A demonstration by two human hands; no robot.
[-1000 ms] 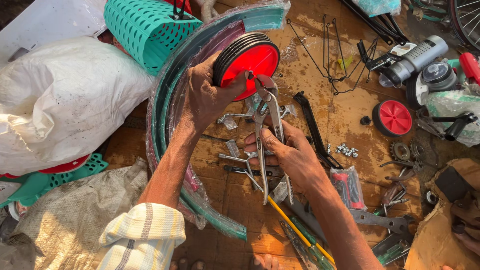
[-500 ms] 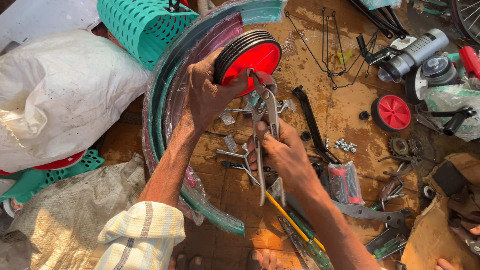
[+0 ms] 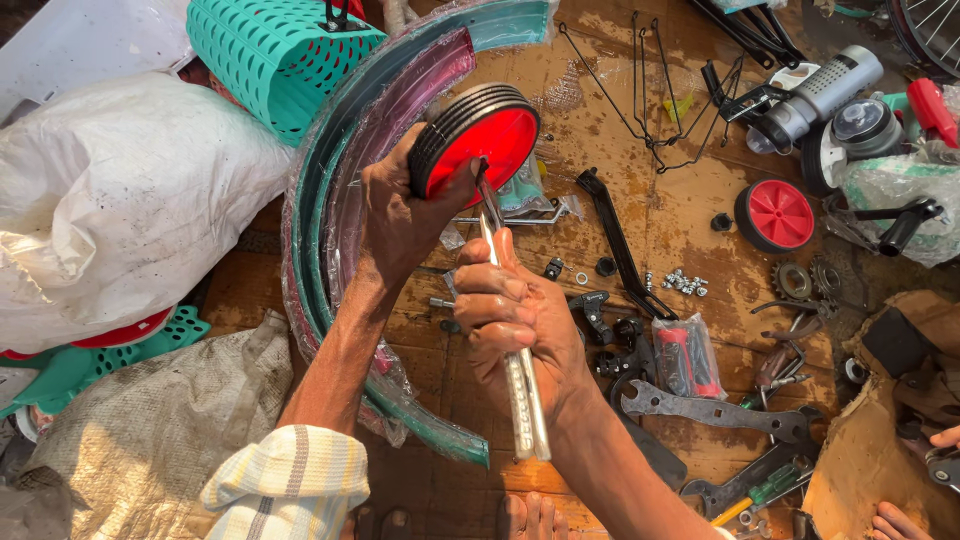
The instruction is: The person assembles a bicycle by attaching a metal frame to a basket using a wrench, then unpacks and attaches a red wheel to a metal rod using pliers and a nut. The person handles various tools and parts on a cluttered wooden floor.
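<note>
We curl our left fingers point(image 3: 392, 190) around the rim of a small red wheel point(image 3: 478, 148) with a black ribbed tyre, the thumb lying against its red face, so the left hand point(image 3: 400, 215) is closed on it and holds it up above the floor, just right of the curved green mudguards. Our right fingers point(image 3: 492, 300) wrap tightly round the paired handles of a metal tool point(image 3: 520, 380), probably pliers; its far tip meets the centre of the wheel, though whether it grips anything there is hard to tell. The right hand point(image 3: 520, 325) sits just near of the left, the two almost touching.

To the left, the plastic-wrapped mudguards point(image 3: 330, 250) arc from far to near, with a teal basket point(image 3: 270, 50) beyond them and a white sack point(image 3: 110, 200) further left. To the right on the wooden floor point(image 3: 620, 100) lie a black bracket point(image 3: 615, 240), a heap of small nuts point(image 3: 682, 282), a second red wheel point(image 3: 776, 214) and a flat spanner point(image 3: 715, 408). A grey power tool point(image 3: 820, 95) rests at the far right. At the near right corner another person's hand point(image 3: 895, 522) shows.
</note>
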